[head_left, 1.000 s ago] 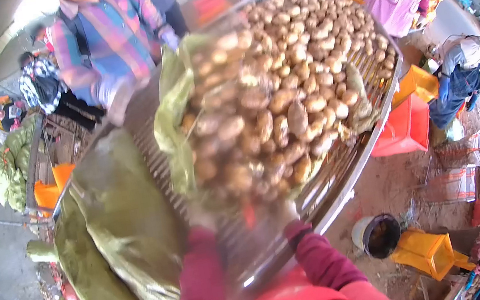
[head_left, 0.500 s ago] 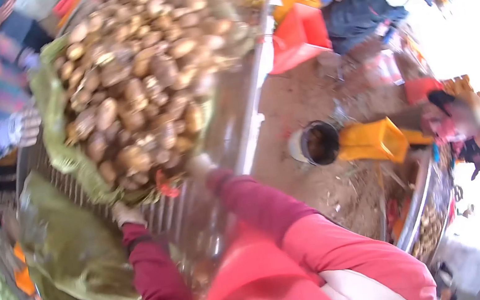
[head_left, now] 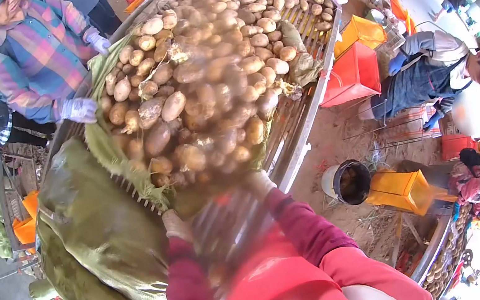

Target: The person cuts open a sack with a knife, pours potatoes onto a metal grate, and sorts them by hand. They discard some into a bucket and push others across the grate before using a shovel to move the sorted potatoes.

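A big heap of potatoes (head_left: 200, 93) spills from an open green mesh sack (head_left: 105, 149) onto a metal roller table (head_left: 297, 131). My left hand (head_left: 174, 224), in a pale glove, grips the sack's lower edge at the near end of the heap. A little to the right, my gloved right hand (head_left: 259, 183) holds the sack's lower right corner beside the table's rim. The potatoes nearest my hands are blurred with motion. Both my sleeves are dark red.
A person in a plaid shirt (head_left: 30, 54) stands across the table, gloved hand (head_left: 81, 109) at the sack's side. Full green sacks (head_left: 93, 236) lie on my left. On the right are a red crate (head_left: 353, 72), black bucket (head_left: 352, 181), yellow crate (head_left: 406, 189) and bent-over workers (head_left: 429, 73).
The view has swung right and back again. The potatoes have rolled further out of the sack up the table. My hands have stayed at the sack's near end.
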Available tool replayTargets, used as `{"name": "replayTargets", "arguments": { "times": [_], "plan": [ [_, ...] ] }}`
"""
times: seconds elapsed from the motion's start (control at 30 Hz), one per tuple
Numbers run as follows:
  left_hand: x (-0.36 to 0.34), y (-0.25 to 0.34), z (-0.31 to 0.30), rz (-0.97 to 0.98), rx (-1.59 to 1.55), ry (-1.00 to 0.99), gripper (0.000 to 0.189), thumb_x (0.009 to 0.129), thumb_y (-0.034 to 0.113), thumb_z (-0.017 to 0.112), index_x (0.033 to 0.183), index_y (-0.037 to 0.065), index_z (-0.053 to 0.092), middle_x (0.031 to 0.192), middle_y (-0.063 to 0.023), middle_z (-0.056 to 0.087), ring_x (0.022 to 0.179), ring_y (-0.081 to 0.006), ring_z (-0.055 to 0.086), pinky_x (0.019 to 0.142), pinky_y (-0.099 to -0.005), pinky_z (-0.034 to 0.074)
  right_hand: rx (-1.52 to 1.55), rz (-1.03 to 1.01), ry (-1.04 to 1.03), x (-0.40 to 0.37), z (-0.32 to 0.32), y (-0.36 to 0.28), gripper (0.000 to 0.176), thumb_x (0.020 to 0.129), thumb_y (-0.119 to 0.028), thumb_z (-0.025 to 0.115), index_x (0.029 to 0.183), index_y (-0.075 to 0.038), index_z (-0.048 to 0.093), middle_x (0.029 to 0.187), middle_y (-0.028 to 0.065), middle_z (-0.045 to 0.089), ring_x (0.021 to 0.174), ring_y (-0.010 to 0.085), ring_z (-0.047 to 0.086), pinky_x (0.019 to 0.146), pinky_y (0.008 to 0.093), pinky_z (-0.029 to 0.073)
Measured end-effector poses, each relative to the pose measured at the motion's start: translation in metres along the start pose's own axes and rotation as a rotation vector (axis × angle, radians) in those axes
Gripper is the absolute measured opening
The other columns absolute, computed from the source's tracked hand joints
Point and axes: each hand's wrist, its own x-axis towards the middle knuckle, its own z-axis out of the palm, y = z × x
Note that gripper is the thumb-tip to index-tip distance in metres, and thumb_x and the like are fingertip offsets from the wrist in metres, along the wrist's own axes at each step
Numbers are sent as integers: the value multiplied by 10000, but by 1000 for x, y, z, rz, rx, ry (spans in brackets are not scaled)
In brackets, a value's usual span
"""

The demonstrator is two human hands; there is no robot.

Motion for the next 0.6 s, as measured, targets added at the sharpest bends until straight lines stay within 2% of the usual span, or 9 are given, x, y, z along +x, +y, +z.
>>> {"name": "replayTargets", "arguments": {
  "times": [0.03, 0.2, 0.27, 0.3, 0.33, 0.37, 0.47, 0.57, 0.6],
  "plan": [
    [-2, 4, 5, -9, -39, 116, 512, 604, 393, 874, 894, 39, 644, 910, -165, 660, 941, -328, 650, 867, -377, 506, -32, 38, -75, 3, 8, 2, 208, 811, -149, 640, 993, -163, 740, 986, 40, 709, 900, 251, 677, 776, 381, 543],
    [13, -19, 34, 218, 518, -77, 359, 654, 352, 791, 826, 70, 651, 860, -103, 679, 827, -258, 687, 730, -423, 529, 130, -254, 93, -10, -66, 11, 265, 787, -160, 686, 1050, -137, 707, 1007, 93, 715, 912, 266, 689, 762, 381, 553],
    [23, -3, 47, 37, 687, -514, 372, 920, 282, 555, 1213, 71, 643, 1317, -109, 605, 1240, -244, 558, 996, -400, 439, 421, 446, 210, -7, -118, 27, 317, 764, -204, 745, 1051, -87, 681, 1016, 158, 706, 937, 317, 687, 782, 420, 546],
    [22, -1, 69, -28, 907, -267, 186, 911, 269, 554, 995, 110, 604, 1055, -66, 586, 986, -194, 560, 815, -362, 436, 490, 768, 336, -3, -154, 32, 367, 752, -227, 779, 1056, -57, 663, 1025, 195, 698, 949, 352, 683, 795, 443, 541],
    [15, -4, 100, -95, 1117, -9, 164, 902, 256, 553, 778, 149, 564, 793, -22, 568, 733, -144, 561, 634, -325, 433, 405, 724, 581, 7, -140, 81, 380, 873, -362, 642, 1103, -60, 643, 970, 232, 691, 914, 387, 677, 816, 460, 541],
    [14, 0, 100, -99, 1256, 113, 225, 913, 217, 519, 693, 172, 533, 677, 6, 529, 613, -114, 521, 552, -292, 404, 228, 646, 742, 16, -154, 110, 484, 770, -276, 797, 1140, -37, 598, 1014, 219, 678, 924, 406, 658, 805, 458, 533],
    [14, 0, 109, -146, 1597, 395, 416, 935, 145, 448, 526, 216, 475, 449, 62, 461, 376, -54, 444, 384, -232, 349, 55, 651, 602, 49, -192, 169, 672, 764, -252, 802, 1331, -66, 492, 1235, 206, 587, 1131, 378, 585, 963, 433, 482],
    [28, -31, 165, -507, 1099, 472, 144, 923, 140, 478, 787, 100, 501, 669, -43, 551, 565, -165, 530, 532, -298, 428, -57, 727, 299, 76, -212, 186, 714, 741, -279, 791, 1362, -116, 481, 1367, 190, 503, 1228, 379, 532, 989, 461, 498],
    [27, -34, 168, -624, 351, 380, 163, 911, 110, 502, 1039, 7, 501, 881, -142, 611, 746, -274, 601, 677, -349, 492, -52, 738, 253, 80, -215, 183, 723, 736, -282, 797, 1366, -123, 478, 1380, 189, 494, 1232, 383, 532, 988, 464, 499]
  ]
}}
